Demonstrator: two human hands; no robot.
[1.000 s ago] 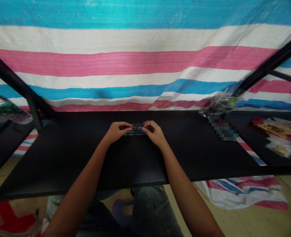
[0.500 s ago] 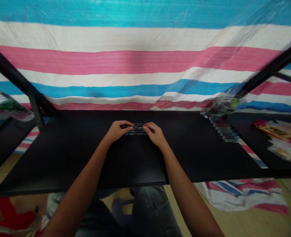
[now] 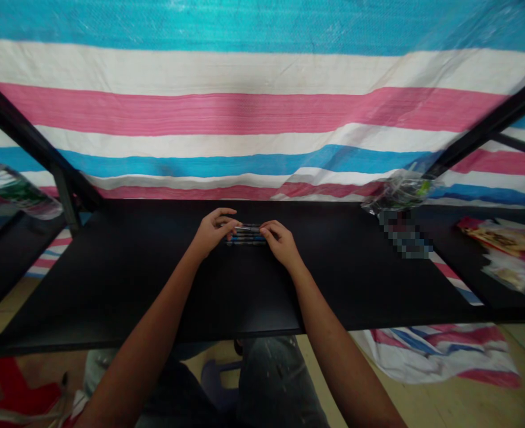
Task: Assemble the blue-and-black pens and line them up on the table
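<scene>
Several slim dark pens (image 3: pixel 247 239), some with blue parts, lie side by side across the middle of the black table. My left hand (image 3: pixel 215 230) is at their left ends, thumb and a finger closed on the end of one greyish pen (image 3: pixel 248 229), with the index finger raised above it. At the right ends of the pens is my right hand (image 3: pixel 279 239), its thumb and fingers closed on them. The fingers cover both tips of the pens, so how many the right hand grips cannot be made out.
The black table (image 3: pixel 123 285) runs up to a striped plastic sheet (image 3: pixel 226 113). A crumpled clear plastic bag (image 3: pixel 400 189) and a pixelated item (image 3: pixel 405 235) lie at the back right. Bottle (image 3: pixel 19 190) at the left; red packet (image 3: pixel 498 235) on the right-hand table.
My left index finger has risen off the pens and the left hand has shifted slightly, with one pen's end now between its fingers. My right hand stays almost in place.
</scene>
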